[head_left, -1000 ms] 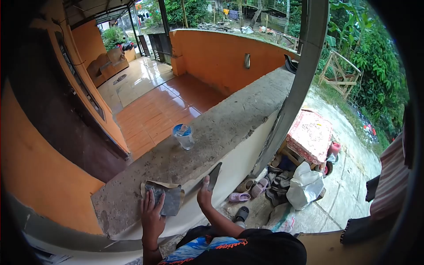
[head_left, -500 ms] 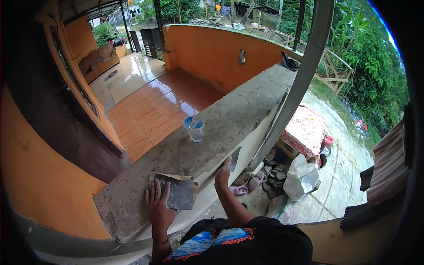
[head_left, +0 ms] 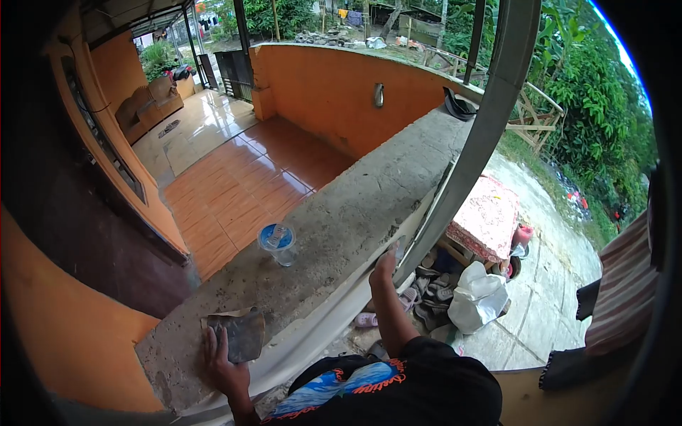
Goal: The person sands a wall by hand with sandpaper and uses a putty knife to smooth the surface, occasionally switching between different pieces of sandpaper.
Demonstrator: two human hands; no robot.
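Note:
My left hand [head_left: 229,370] rests on the near end of the rough concrete wall top [head_left: 341,213], fingers stretched out at the left side of a dark sheet that looks like sandpaper [head_left: 245,337]. The sheet's brown-backed far edge curls up a little. My right hand [head_left: 384,268] is against the outer side of the wall, close by the grey post [head_left: 490,117]. Its fingers are closed on a thin grey flat piece [head_left: 401,246], mostly hidden now. On the wall top beyond the sheet stands a clear plastic cup with blue print [head_left: 278,243].
Below the wall on the right lie several shoes [head_left: 433,295] and a white plastic bag [head_left: 479,298], near a table with a patterned cloth [head_left: 485,216]. A dark cap [head_left: 459,105] sits at the wall's far end. Left is a tiled porch floor [head_left: 241,184].
My right hand has slid forward along the wall's outer side towards the post. The left hand stays by the dark sheet, while the whole view has shifted.

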